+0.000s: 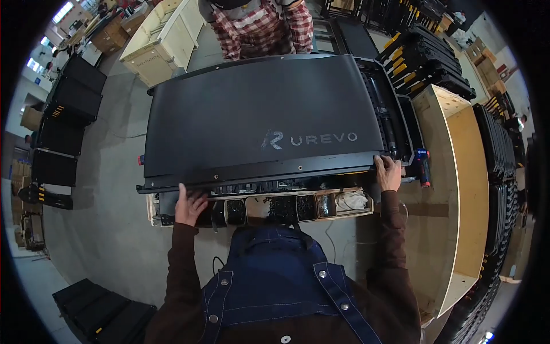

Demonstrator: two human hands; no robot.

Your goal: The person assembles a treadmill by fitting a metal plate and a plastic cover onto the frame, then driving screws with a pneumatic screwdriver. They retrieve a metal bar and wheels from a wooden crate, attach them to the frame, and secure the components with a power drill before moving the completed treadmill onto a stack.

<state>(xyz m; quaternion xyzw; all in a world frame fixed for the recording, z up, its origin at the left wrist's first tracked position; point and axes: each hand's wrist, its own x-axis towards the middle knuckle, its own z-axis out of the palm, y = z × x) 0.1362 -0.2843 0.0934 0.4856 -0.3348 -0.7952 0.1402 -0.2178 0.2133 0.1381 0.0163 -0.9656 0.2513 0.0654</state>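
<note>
A large black treadmill deck [246,109] with "UREVO" lettering lies across the workbench, with a dark side rail [263,167] along its near edge. My left hand [191,205] is at the rail's left part, thumb up against the edge and fingers apart, reaching below it. At the right end of the rail, my right hand [389,173] has its fingers bent over the edge, gripping it. The frame's inner parts [381,106] show beyond the deck's right end.
Below the rail is a wooden tray [232,212] with compartments of screws. A blue and red power tool [424,167] hangs at the right, beside an open wooden crate [452,143]. Another person [260,28] stands across the bench. Black decks are stacked on both sides.
</note>
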